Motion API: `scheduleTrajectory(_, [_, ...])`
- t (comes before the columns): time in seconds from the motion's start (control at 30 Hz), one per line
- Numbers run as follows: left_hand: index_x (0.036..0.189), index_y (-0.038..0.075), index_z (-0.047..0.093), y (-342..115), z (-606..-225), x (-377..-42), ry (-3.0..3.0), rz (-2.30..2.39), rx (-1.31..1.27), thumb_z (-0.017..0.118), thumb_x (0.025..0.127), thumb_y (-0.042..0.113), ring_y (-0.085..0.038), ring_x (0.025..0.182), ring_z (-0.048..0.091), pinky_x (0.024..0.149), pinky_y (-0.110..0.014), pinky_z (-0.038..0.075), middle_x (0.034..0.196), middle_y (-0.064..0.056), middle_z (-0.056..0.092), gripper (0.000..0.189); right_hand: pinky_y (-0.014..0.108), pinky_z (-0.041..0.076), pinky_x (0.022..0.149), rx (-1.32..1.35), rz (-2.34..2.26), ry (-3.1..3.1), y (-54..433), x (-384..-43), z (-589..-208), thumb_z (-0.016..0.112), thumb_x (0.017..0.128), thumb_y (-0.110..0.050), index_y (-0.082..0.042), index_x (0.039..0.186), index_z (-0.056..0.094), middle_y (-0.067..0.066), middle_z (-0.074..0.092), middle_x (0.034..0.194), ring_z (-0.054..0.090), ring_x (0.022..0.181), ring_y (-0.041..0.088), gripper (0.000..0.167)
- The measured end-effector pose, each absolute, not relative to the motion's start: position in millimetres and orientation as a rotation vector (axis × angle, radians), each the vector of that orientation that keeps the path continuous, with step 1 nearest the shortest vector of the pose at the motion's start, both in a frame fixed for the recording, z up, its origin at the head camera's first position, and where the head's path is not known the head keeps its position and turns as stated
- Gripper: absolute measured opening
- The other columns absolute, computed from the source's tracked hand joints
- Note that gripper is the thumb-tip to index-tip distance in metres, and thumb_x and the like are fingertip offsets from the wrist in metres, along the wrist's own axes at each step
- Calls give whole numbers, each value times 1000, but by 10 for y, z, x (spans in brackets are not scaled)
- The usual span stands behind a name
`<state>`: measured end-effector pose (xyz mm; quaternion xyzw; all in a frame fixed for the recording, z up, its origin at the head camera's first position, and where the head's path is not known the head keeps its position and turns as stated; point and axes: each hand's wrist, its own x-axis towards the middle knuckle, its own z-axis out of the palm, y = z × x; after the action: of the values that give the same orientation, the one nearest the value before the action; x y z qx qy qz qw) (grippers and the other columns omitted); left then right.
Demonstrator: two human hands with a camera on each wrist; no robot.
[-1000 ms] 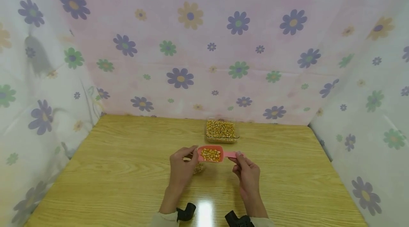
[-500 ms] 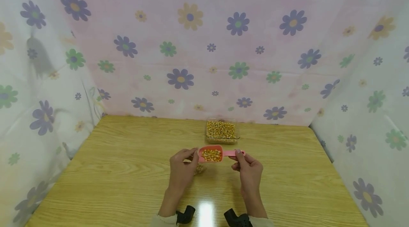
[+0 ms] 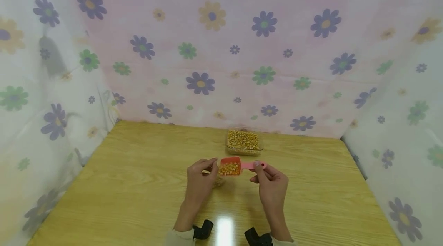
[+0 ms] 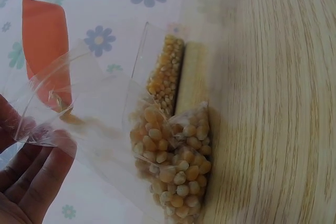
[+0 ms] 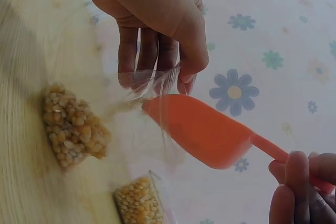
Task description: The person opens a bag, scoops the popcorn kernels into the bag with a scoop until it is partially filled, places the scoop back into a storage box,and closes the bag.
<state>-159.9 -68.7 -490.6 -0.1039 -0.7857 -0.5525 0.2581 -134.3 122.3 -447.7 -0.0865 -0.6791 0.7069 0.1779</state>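
Observation:
My left hand (image 3: 200,186) pinches the top edge of a clear plastic bag (image 4: 113,156), holding its mouth up. Corn kernels (image 4: 184,182) fill the bag's bottom, down at the wooden table. By its handle, my right hand (image 3: 273,192) grips a pink-orange scoop (image 5: 202,129) above the table. The scoop's tip is inside the bag's mouth, close to the left fingers (image 4: 50,177), and tilts down toward the bag. Kernels in the scoop (image 3: 229,169) lie toward the tip, and a blurred stream of them drops from it into the bag.
Behind the hands, a clear rectangular container (image 3: 243,153) of corn kernels stands near the back of the wooden table (image 3: 145,169). Flower-patterned cloth (image 3: 238,88) hangs behind the table and along both sides.
The scoop has tipped toward the left hand, and its kernels have slid to the tip and are pouring out. My right hand has turned slightly with it. The head view has shifted a little.

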Motion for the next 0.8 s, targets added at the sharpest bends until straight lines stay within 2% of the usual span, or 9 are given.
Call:
scheduleTrajectory(0.1, [104,-2,80,-675,-4895,-1610,-2124,-1501,-279,69,93,-1,-15,69,69,54,-20,57,82,-7,73,15,20,47,43,-144,1942,-1925,1214,-1321,-4454,73,96,-13,8,100,78,16,77,81,67,52,14,22])
scheduleTrajectory(0.17, [103,-2,80,-673,-4894,-1611,-2117,-1509,-268,69,92,-2,-15,69,69,54,-19,56,82,-6,73,15,20,46,41,-79,1908,-1937,1203,-1301,-4437,72,95,-10,7,100,78,20,76,82,68,52,16,19])
scheduleTrajectory(0.27, [103,-2,80,-666,-4892,-1608,-2113,-1523,-260,69,92,-3,-14,69,69,54,-19,57,81,-5,73,16,24,54,47,-2,1862,-1944,1189,-1271,-4410,72,95,-7,7,99,79,23,75,82,68,52,17,15])
scheduleTrajectory(0.47, [103,1,81,-646,-4905,-1612,-2102,-1538,-260,69,92,-2,-14,69,69,54,-19,57,81,-9,73,17,25,57,53,51,1777,-1988,1178,-1213,-4350,74,93,-7,2,99,80,18,77,83,67,54,13,12])
scheduleTrajectory(0.57, [103,2,81,-639,-4918,-1615,-2097,-1546,-252,69,92,-2,-13,69,68,54,-19,57,81,-10,73,17,25,57,52,66,1750,-2008,1179,-1197,-4329,74,92,-6,1,99,80,17,77,84,67,54,16,11])
scheduleTrajectory(0.8, [104,5,81,-646,-4923,-1626,-2070,-1614,-218,67,94,-1,-17,70,69,55,-17,56,81,-11,74,18,23,54,48,110,1706,-2013,1201,-1219,-4326,74,92,-4,0,99,80,14,77,82,67,54,12,10])
